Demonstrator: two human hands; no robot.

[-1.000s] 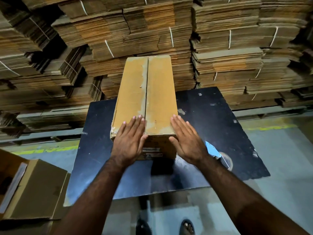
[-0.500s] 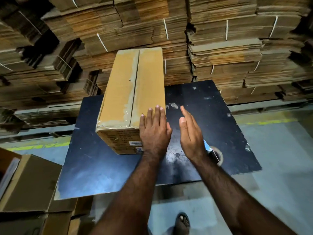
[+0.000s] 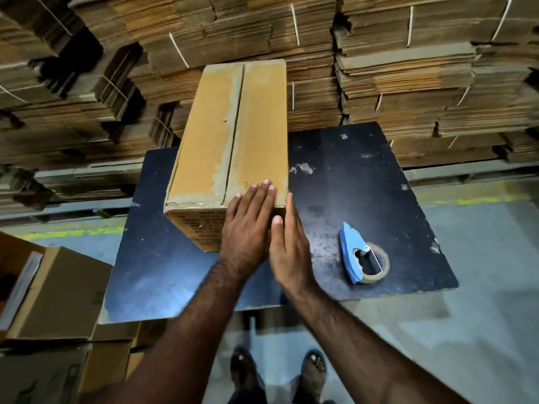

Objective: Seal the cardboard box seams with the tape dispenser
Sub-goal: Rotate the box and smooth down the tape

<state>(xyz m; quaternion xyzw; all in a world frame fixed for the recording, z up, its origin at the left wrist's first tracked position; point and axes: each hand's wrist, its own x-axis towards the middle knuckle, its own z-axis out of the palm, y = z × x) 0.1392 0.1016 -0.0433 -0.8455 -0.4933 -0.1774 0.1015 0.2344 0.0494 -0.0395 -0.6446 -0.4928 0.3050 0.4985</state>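
- Currently cardboard box [image 3: 233,135] sits on black table [image 3: 350,182], centre seam taped.
- Left hand [image 3: 248,231] flat on box's near right corner, grip released.
- Right hand [image 3: 288,243] flat against box's right side, grip released.
- Blue tape dispenser [image 3: 360,256] lies on table, right of the hands.

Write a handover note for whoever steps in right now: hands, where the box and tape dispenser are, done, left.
Left hand: open, fingers straight, flat on the near right corner of the cardboard box.
Right hand: open, edge-on beside the box's right side; contact cannot be told.
Box: on the black table, toward its left, long axis pointing away.
Tape dispenser: blue, with its tape roll, lying on the table right of the hands, in nobody's grip.
Done: tape shows along the top centre seam and the near top edge.
Left: other seams are hidden; check them, then pick up the dispenser if needed.
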